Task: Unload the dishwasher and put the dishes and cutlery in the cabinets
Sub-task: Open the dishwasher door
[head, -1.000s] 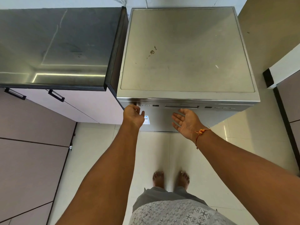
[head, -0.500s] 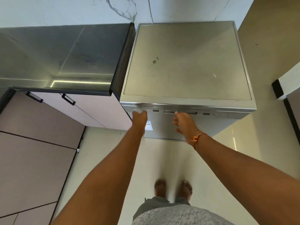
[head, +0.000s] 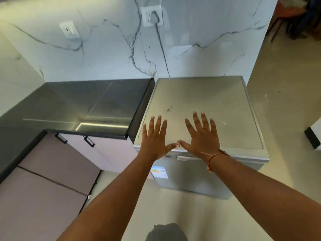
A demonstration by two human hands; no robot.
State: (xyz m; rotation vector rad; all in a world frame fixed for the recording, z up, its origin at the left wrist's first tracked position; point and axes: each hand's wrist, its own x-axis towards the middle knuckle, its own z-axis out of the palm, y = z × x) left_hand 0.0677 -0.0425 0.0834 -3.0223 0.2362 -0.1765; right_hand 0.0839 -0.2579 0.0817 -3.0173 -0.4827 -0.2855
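Kitchen corner seen from your head, described left to right. At far left, the pale cabinet fronts (head: 52,171) run below a dark, glossy countertop (head: 78,105); two black handles (head: 89,141) sit on the doors just under its front edge. Behind the countertop rises a white marble-veined wall (head: 107,54) carrying a socket (head: 69,30) at left and a second socket with a plug in it (head: 152,15) further right; a cord (head: 162,49) drops from that plug toward the back of the appliance. Your left hand (head: 153,142) is spread flat, fingers splayed, grasping nothing, over the front left part of the dishwasher (head: 205,101) top. The dishwasher stands on the floor just beside the countertop's right end, its door closed, a coloured label (head: 160,172) on the upper left of its front. Your right hand (head: 201,139) is likewise spread wide and empty over the top, its thumb tip meeting the left thumb tip near the front edge; whether the palms press the surface cannot be told. An orange thread bracelet (head: 212,158) circles your right wrist. Beige floor (head: 286,119) fills the right side.
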